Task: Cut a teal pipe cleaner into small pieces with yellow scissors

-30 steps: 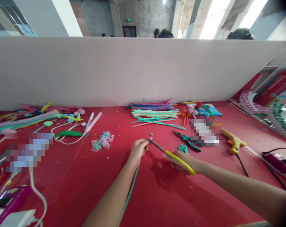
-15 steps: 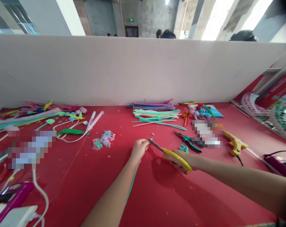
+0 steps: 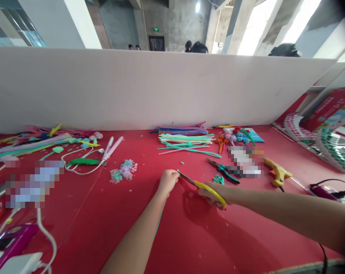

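My left hand [image 3: 168,182] is closed in a pinch round a teal pipe cleaner [image 3: 160,220], whose long end trails down beside the forearm. A bit of its tip shows at the fingertips. Yellow-handled scissors [image 3: 201,185] are gripped in my right hand [image 3: 212,195]. Their blades point left and reach the pinched tip, nearly together. Beyond the blades lies a short teal snippet [image 3: 182,163] on the red table [image 3: 149,156]. To the right rests a small heap of teal pieces [image 3: 218,179], with needle-nose pliers [image 3: 225,171] just behind it.
Bundles of pipe cleaners [image 3: 186,139] lie by the white partition [image 3: 149,87]. Fuzzy trimmings [image 3: 123,170] and a pink hot-iron-like tool [image 3: 112,148] with a cord are on the left. A yellow glue gun [image 3: 277,172] and small pompom figures [image 3: 235,136] are on the right.
The view has shifted slightly. Both hands stay close together, still holding the pipe cleaner and scissors. Less of the teal tip shows beyond the blades.
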`<state>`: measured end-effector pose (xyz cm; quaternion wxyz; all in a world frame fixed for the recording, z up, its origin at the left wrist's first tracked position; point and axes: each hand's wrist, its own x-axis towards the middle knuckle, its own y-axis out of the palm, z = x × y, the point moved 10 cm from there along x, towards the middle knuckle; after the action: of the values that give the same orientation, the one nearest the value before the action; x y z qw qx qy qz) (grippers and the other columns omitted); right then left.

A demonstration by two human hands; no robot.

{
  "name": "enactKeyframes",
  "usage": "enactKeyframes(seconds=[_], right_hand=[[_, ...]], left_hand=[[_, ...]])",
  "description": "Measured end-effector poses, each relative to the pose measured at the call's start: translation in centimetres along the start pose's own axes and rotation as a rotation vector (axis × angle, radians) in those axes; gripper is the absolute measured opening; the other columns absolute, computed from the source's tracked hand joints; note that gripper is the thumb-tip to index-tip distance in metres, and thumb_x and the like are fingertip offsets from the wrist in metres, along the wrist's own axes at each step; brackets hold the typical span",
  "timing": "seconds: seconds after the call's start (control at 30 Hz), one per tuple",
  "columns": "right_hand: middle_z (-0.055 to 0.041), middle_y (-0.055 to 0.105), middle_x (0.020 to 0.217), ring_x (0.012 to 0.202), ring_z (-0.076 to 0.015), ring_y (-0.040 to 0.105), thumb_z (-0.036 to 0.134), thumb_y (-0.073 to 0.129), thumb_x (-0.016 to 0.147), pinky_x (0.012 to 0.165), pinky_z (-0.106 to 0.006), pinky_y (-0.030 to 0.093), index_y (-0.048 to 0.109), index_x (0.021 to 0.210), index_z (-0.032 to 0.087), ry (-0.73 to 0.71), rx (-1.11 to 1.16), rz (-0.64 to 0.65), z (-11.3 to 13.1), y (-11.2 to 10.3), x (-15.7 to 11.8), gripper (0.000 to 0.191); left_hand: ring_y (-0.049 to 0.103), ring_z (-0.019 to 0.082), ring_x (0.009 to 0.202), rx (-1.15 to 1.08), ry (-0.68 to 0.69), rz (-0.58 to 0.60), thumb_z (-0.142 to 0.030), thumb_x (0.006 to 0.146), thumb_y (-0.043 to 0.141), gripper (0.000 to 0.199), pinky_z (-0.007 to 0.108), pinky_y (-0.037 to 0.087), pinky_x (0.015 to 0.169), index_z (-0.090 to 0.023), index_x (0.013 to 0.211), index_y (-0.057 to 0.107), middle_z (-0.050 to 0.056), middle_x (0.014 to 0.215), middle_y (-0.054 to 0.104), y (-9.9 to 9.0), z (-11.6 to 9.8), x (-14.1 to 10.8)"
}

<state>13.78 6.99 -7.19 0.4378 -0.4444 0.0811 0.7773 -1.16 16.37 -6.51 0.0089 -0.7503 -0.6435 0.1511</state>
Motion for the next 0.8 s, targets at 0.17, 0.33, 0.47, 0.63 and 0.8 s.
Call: enactKeyframes(seconds=[0.17, 0.33, 0.47, 0.63, 0.8], right_hand=[[0.0047, 0.035, 0.035, 0.025, -0.0067, 0.033, 0.041, 0.045, 0.071, 0.025, -0.019, 0.023, 0.04, 0.05, 0.017, -0.091, 0.061, -0.026, 0.7, -0.2, -0.1, 0.032], [0.0078, 0.029, 0.034, 0.025, -0.0052, 0.032, 0.032, 0.045, 0.07, 0.027, -0.018, 0.023, 0.035, 0.05, 0.018, -0.258, 0.154, -0.215, 3.7, -2.4, 0.2, 0.027], [0.0088, 0.029, 0.035, 0.027, -0.0038, 0.032, 0.03, 0.046, 0.07, 0.03, -0.016, 0.024, 0.035, 0.053, 0.018, -0.362, 0.209, -0.329, 5.8, -3.4, 0.1, 0.024], [0.0084, 0.029, 0.034, 0.027, -0.0041, 0.032, 0.022, 0.045, 0.068, 0.03, -0.017, 0.023, 0.035, 0.051, 0.018, -0.384, 0.223, -0.361, 6.3, -3.5, 0.2, 0.02], [0.008, 0.031, 0.034, 0.029, -0.0041, 0.032, 0.024, 0.046, 0.07, 0.031, -0.017, 0.023, 0.036, 0.053, 0.018, -0.362, 0.2, -0.415, 6.0, -4.6, 0.5, 0.021]], left_hand=[[0.022, 0.004, 0.031, -0.063, 0.005, 0.05, -0.032, 0.064, 0.048, 0.024, 0.02, 0.011, 0.037, -0.016, 0.046, 0.046, -0.007, 0.034, 0.03, 0.1, -0.4, -0.4], [0.021, 0.002, 0.03, -0.294, -0.014, 0.256, -0.033, 0.066, 0.048, 0.021, 0.02, 0.011, 0.035, -0.013, 0.065, 0.055, -0.003, 0.044, 0.046, 2.3, -1.8, -1.8], [0.025, 0.002, 0.03, -0.307, -0.004, 0.391, -0.03, 0.067, 0.048, 0.02, 0.019, 0.012, 0.035, -0.012, 0.06, 0.054, -0.002, 0.043, 0.047, 4.2, -2.8, -3.1], [0.028, 0.002, 0.031, -0.243, -0.023, 0.393, -0.028, 0.066, 0.048, 0.017, 0.018, 0.015, 0.035, -0.013, 0.063, 0.054, -0.002, 0.045, 0.049, 4.6, -2.9, -3.6], [0.032, 0.003, 0.033, -0.196, 0.024, 0.395, -0.033, 0.067, 0.05, 0.022, 0.018, 0.016, 0.034, -0.014, 0.058, 0.05, -0.001, 0.048, 0.05, 4.3, -3.2, -3.5]])
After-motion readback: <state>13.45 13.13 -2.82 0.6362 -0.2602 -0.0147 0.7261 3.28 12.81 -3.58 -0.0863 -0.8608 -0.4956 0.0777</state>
